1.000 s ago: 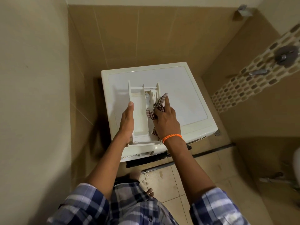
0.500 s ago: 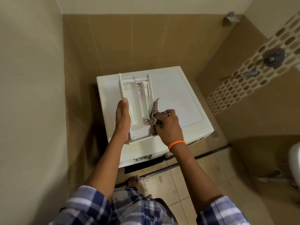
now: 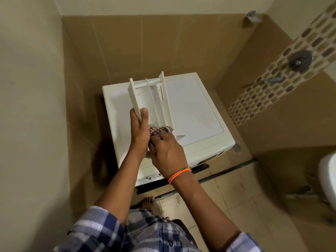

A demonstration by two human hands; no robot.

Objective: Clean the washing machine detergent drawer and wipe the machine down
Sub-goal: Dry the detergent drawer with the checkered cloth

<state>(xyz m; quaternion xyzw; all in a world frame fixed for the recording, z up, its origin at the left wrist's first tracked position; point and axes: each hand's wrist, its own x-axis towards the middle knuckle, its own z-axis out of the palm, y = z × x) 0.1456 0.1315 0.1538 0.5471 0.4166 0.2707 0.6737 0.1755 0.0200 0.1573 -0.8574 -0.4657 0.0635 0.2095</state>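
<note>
1. Tiled bathroom corner; washing machine (image 3: 190, 113) stands against the wall.
2. My left hand (image 3: 139, 131) grips the drawer (image 3: 152, 99) by its left wall, steadying it tilted above the machine top.
3. My right hand (image 3: 168, 151) clutches the checked cloth (image 3: 158, 131), scrubbing the drawer's near end.
4. Drawer's long axis runs away from me, far end raised.

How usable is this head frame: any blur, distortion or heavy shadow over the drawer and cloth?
Head view: wide-angle bend bows the walls; light is dim and warm. The detergent drawer reads sharp; the checked cloth is slightly smeared and partly hidden by the right hand; deep shadow lies left of the washing machine.
</note>
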